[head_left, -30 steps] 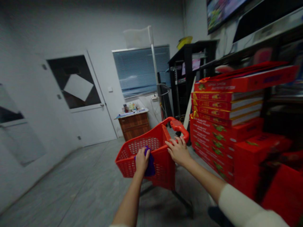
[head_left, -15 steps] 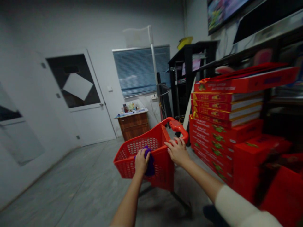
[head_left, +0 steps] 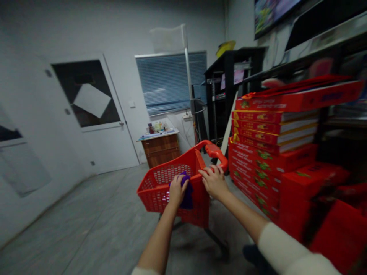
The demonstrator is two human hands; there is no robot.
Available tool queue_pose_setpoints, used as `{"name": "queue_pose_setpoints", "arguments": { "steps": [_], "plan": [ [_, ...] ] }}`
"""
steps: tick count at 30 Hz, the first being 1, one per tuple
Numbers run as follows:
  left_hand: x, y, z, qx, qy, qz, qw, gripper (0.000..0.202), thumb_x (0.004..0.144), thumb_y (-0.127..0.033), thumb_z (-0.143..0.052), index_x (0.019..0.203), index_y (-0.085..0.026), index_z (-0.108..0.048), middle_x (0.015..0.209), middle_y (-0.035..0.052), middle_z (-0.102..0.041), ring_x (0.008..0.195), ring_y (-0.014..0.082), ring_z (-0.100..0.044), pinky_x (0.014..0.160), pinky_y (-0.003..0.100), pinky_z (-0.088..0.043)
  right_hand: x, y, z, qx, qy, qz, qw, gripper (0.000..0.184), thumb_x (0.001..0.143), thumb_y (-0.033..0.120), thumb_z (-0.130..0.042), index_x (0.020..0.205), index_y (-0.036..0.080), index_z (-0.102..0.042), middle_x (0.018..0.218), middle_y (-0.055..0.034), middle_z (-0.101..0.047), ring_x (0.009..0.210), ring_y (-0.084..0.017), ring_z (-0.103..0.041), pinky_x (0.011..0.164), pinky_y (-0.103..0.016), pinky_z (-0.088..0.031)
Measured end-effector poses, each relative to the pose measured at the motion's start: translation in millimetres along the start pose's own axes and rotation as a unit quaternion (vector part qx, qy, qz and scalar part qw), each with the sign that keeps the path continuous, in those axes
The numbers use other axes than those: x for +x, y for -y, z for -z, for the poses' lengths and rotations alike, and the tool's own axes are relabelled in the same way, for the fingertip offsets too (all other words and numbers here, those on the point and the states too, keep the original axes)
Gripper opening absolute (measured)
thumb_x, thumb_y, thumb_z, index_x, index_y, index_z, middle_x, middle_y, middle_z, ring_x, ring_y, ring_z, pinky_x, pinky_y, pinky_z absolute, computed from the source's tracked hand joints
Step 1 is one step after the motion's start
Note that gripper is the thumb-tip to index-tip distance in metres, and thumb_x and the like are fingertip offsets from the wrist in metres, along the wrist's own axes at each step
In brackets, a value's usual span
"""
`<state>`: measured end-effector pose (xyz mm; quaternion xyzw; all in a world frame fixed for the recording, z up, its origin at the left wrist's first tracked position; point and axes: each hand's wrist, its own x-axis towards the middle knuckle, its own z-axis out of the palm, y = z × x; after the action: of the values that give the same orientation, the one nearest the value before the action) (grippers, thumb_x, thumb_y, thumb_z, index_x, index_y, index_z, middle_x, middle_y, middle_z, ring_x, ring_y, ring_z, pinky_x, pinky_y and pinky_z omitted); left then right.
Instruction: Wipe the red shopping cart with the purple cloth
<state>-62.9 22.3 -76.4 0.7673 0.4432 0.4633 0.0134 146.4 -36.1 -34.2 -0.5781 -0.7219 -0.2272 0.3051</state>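
A red plastic shopping cart on dark legs stands in front of me, its basket side pierced with small holes. My left hand is closed round a purple cloth, which lies over the cart's near top rim and hangs down its outer side. At the corner by the red handle, my right hand rests with its fingers curled over the rim, gripping the cart. The part of the cloth under my left palm is hidden.
Red boxes are stacked high close on the right. Behind the cart are a wooden cabinet with small items on top and a black shelf. A white door is at the left; grey concrete floor lies between.
My left hand has slid the purple cloth a little to the right and up along the rim. My right hand keeps its hold at the corner. The view has shifted slightly.
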Motion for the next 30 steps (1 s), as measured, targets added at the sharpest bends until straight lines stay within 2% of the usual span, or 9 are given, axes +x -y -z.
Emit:
{"name": "queue_pose_setpoints", "arguments": {
  "steps": [3,5,11,13,19,21,23,27,30],
  "plan": [
    [-9.1,23.4,10.7,0.032,-0.018,0.024,0.999,0.025,0.095,-0.039,-0.05,0.109,-0.022,-0.062,0.11,0.0082,-0.062,0.104,0.0232,-0.06,0.095,0.041,-0.049,0.6,2.5,-3.1,0.006,-0.007,-0.005,1.0,0.037,0.094,0.035,-0.049,0.127,0.032,-0.064,0.127,-0.002,-0.065,0.124,-0.026,-0.041,0.114,-0.044,-0.013],
    [-8.8,22.7,10.6,0.04,-0.026,0.033,0.998,0.025,0.095,-0.04,-0.05,0.108,-0.022,-0.062,0.109,0.0082,-0.062,0.102,0.0228,-0.06,0.095,0.041,-0.049,0.9,4.5,-4.7,0.011,-0.012,-0.008,1.0,0.036,0.093,0.034,-0.05,0.126,0.032,-0.064,0.126,-0.0022,-0.065,0.125,-0.027,-0.041,0.114,-0.045,-0.013],
    [13.4,-29.2,-13.9,-0.021,0.007,-0.022,1.0,0.026,0.096,-0.04,-0.049,0.112,-0.023,-0.061,0.112,0.0078,-0.061,0.105,0.0219,-0.059,0.095,0.038,-0.048,0.1,4.1,-2.8,0.017,-0.016,-0.001,1.0,0.036,0.093,0.032,-0.049,0.127,0.03,-0.064,0.126,-0.0027,-0.065,0.124,-0.028,-0.041,0.114,-0.046,-0.014],
    [16.7,-33.6,-15.6,-0.042,0.023,-0.036,0.998,0.026,0.096,-0.04,-0.049,0.112,-0.024,-0.061,0.112,0.0078,-0.061,0.104,0.0218,-0.06,0.095,0.038,-0.048,-0.6,2.4,-1.5,0.017,-0.016,0.003,1.0,0.037,0.094,0.032,-0.049,0.127,0.03,-0.064,0.126,-0.0027,-0.065,0.124,-0.028,-0.041,0.114,-0.046,-0.015],
    [-0.2,16.6,11.2,-0.019,0.012,0.013,1.0,0.024,0.094,-0.039,-0.052,0.107,-0.022,-0.063,0.107,0.0071,-0.063,0.101,0.0226,-0.061,0.094,0.04,-0.049,-0.5,5.7,-2.7,0.021,-0.018,-0.005,1.0,0.036,0.094,0.034,-0.048,0.126,0.029,-0.065,0.127,-0.0035,-0.064,0.124,-0.029,-0.04,0.113,-0.048,-0.017],
    [-3.6,26.0,18.6,-0.005,0.001,0.03,1.0,0.023,0.094,-0.039,-0.052,0.105,-0.022,-0.063,0.106,0.0069,-0.063,0.101,0.0226,-0.061,0.094,0.04,-0.049,0.1,12.0,-5.2,0.024,-0.018,-0.012,0.999,0.036,0.094,0.035,-0.048,0.125,0.028,-0.065,0.127,-0.0038,-0.064,0.124,-0.029,-0.04,0.114,-0.048,-0.016],
    [-1.4,21.4,19.1,-0.007,0.002,0.029,1.0,0.024,0.095,-0.04,-0.051,0.105,-0.022,-0.063,0.106,0.007,-0.063,0.102,0.0226,-0.061,0.095,0.04,-0.048,0.3,20.4,-7.5,0.025,-0.019,-0.019,0.999,0.037,0.094,0.037,-0.049,0.125,0.027,-0.065,0.127,-0.0047,-0.064,0.124,-0.03,-0.04,0.114,-0.049,-0.015],
    [12.2,-5.7,7.3,-0.065,0.024,-0.005,0.998,0.025,0.096,-0.04,-0.05,0.108,-0.022,-0.062,0.109,0.0074,-0.062,0.105,0.0215,-0.06,0.097,0.038,-0.048,-1.4,32.4,-4.6,0.032,-0.018,-0.006,0.999,0.042,0.094,0.042,-0.048,0.13,0.026,-0.062,0.13,-0.0062,-0.063,0.127,-0.03,-0.041,0.114,-0.048,-0.018],
    [18.1,-5.3,6.9,-0.096,0.03,-0.004,0.995,0.025,0.096,-0.04,-0.049,0.108,-0.022,-0.061,0.109,0.0077,-0.063,0.105,0.0214,-0.06,0.098,0.038,-0.047,-2.8,25.9,7.6,0.043,-0.014,0.039,0.998,0.044,0.096,0.042,-0.045,0.135,0.026,-0.058,0.135,-0.0055,-0.061,0.128,-0.026,-0.043,0.115,-0.044,-0.021]
  ]
}}
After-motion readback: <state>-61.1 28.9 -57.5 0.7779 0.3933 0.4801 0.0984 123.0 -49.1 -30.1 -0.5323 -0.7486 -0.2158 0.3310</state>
